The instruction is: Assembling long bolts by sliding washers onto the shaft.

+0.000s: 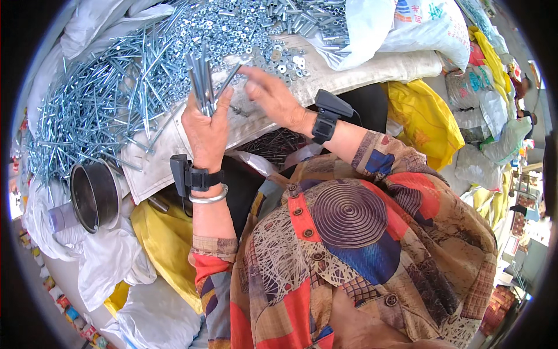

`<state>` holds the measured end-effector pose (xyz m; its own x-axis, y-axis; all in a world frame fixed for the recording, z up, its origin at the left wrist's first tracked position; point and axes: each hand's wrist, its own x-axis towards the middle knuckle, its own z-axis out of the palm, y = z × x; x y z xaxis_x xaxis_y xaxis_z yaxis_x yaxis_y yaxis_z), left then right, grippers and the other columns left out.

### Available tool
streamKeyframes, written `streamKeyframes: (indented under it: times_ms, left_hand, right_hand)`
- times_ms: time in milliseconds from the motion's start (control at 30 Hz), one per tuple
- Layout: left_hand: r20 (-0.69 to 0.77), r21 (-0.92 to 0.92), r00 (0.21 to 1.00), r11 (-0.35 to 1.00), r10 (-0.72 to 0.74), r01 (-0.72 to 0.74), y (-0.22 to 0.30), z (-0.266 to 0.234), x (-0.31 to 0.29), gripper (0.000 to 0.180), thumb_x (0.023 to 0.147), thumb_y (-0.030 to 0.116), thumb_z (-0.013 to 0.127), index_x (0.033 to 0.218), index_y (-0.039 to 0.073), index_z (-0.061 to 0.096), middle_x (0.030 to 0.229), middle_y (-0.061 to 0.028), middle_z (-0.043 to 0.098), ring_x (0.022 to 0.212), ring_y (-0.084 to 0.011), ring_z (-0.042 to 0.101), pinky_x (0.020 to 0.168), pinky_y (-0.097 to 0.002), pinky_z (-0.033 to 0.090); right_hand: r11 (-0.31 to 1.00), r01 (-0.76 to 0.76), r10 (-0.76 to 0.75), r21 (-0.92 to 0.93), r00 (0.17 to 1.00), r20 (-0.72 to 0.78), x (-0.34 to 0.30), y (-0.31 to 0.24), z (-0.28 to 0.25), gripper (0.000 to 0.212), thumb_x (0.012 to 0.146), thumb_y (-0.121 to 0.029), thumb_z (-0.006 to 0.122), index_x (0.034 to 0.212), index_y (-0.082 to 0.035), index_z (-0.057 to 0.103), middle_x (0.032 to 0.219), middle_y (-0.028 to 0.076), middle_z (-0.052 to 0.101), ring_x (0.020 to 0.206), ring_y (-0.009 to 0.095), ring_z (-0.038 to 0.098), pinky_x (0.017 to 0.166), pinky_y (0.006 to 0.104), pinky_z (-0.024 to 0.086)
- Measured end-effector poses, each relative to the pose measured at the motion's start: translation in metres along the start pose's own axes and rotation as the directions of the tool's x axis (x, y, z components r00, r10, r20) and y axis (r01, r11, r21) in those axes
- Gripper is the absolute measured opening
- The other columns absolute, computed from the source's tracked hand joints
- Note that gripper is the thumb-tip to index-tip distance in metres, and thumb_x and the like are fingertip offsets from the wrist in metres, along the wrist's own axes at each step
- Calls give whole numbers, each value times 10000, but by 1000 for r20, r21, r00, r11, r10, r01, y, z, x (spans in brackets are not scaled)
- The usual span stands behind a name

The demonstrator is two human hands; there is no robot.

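Over the white cloth (372,68) at the front of the work surface, my left hand (204,132) is closed round an upright bundle of metal rods (201,81). My right hand (274,100) is half spread, its index finger at the tip of one slanting rod (229,80); I cannot tell whether it pinches it. Long bolts (96,107) crowd my left, with nuts (203,26) beyond and washers (283,68) near my right fingers. A bulging white sack (427,35) blocks the far right; a dark round pot (97,195) takes up the left corner. Yellow sacks (423,119) flank me.
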<state>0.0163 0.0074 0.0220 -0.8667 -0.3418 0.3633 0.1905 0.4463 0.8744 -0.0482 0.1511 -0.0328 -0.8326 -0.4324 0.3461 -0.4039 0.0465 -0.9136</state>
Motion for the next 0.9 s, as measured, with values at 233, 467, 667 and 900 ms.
streamKeyframes:
  times_ms: [233,467,667,900]
  left_hand:
    - [-1,34,1000,999,-8,8,-4,-3,-4,319,822,264,722,876,-23,596,775,-86,613,710,-149,546,665,-308,445]
    - [-22,54,1000,998,15,-13,-7,-5,-4,272,836,190,700,954,-26,587,794,-112,645,710,-151,576,661,-309,462]
    - [-10,74,999,996,-50,51,-6,-5,-7,274,838,194,699,946,-29,584,801,-108,648,720,-141,577,667,-303,462]
    - [-15,73,1000,997,15,-14,-4,-2,-4,279,842,211,694,938,-28,587,771,-110,640,688,-166,577,650,-310,460]
  right_hand:
    - [890,301,-202,-342,934,296,1,2,9,230,785,-164,685,887,-26,532,820,124,484,812,319,537,726,410,410]
    - [870,286,-230,-401,956,184,2,-6,10,312,753,-246,724,899,-29,554,872,117,543,817,299,556,724,379,424]
    - [937,167,-105,-307,972,210,-4,-5,0,311,799,-249,683,933,-2,549,888,142,562,832,341,577,686,410,457]
    - [949,214,-149,-233,951,270,-2,-3,10,266,813,-214,639,889,23,544,825,205,553,785,404,573,674,459,448]
